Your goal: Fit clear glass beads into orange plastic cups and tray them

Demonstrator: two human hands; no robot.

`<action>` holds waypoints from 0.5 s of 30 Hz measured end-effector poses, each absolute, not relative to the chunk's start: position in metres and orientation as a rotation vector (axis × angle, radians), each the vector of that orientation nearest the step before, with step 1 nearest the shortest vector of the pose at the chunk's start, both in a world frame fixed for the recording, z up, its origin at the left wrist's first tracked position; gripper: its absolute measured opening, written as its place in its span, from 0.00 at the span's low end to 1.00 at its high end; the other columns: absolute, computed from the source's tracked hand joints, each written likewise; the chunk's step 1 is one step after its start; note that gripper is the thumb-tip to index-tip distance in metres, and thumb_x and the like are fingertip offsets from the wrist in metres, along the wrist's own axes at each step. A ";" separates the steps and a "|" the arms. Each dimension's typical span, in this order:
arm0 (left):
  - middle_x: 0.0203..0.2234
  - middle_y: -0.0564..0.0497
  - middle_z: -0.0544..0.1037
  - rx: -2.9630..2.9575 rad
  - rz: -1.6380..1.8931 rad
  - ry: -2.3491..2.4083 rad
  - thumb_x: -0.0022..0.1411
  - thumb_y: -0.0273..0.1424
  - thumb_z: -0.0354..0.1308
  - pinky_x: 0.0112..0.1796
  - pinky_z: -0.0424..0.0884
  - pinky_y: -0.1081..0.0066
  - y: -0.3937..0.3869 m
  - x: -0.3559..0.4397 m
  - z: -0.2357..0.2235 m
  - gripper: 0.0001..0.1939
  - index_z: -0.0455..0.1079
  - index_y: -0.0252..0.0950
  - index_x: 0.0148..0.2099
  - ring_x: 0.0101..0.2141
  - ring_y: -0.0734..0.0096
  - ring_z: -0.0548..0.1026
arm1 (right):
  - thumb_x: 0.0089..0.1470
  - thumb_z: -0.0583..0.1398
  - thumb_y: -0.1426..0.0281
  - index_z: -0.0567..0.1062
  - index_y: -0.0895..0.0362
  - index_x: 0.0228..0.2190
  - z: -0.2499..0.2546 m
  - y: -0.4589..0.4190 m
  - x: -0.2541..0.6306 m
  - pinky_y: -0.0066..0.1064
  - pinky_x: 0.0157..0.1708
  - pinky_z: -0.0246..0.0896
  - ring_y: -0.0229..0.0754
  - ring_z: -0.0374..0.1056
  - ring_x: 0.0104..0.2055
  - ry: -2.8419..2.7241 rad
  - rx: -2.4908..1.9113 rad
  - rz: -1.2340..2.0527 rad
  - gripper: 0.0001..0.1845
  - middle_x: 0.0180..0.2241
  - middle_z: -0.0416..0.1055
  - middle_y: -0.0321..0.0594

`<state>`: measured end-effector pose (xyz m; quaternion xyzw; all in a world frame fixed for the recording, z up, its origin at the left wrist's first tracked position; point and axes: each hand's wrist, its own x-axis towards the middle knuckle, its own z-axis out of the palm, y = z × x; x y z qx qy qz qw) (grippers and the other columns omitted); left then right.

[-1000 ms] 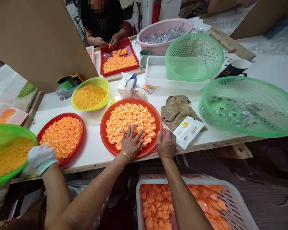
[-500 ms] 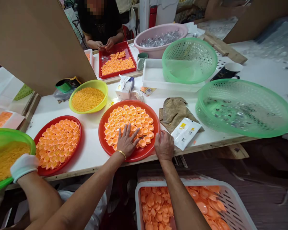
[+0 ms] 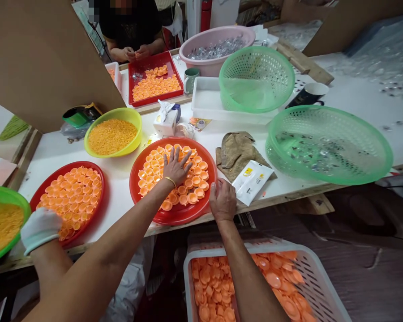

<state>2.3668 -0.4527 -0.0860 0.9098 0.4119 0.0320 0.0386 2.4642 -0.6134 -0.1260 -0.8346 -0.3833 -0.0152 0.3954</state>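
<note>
- While the right hand (image 3: 223, 201) curls its fingers over the rim of the round red tray (image 3: 177, 218), the grip probably steadies it against sliding.
- The left hand (image 3: 175, 170) lies palm down over the orange cups (image 3: 182, 199) in that tray, fingers spread wide, perhaps to touch many at once; how hard it presses I cannot tell.
- Most of these cups sit mouth up, side by side, which likely makes each one easy to see and reach.
- The tray is at the front edge of the tabletop (image 3: 119, 190), within easy reach of both arms.
- Below that edge, a white basket (image 3: 317, 279) holds more orange pieces, seemingly placed low to save room above.
- Just right of the tray, a white packet (image 3: 252, 181) lies partly on a brown cloth (image 3: 237, 152), beside the working area.
- Farther left, another person's gloved hand (image 3: 42, 226) is at a second red tray (image 3: 102, 192), close to a green bowl (image 3: 26, 210).
</note>
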 end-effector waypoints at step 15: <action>0.67 0.49 0.45 2.834 0.279 1.191 0.66 0.45 0.43 0.60 0.41 0.43 -0.512 2.328 -0.080 0.27 0.48 0.54 0.66 0.66 0.53 0.41 | 0.57 0.52 0.65 0.70 0.61 0.42 -0.124 -0.614 2.464 0.42 0.46 0.61 0.49 0.66 0.44 -0.953 -2.036 -0.060 0.16 0.41 0.72 0.51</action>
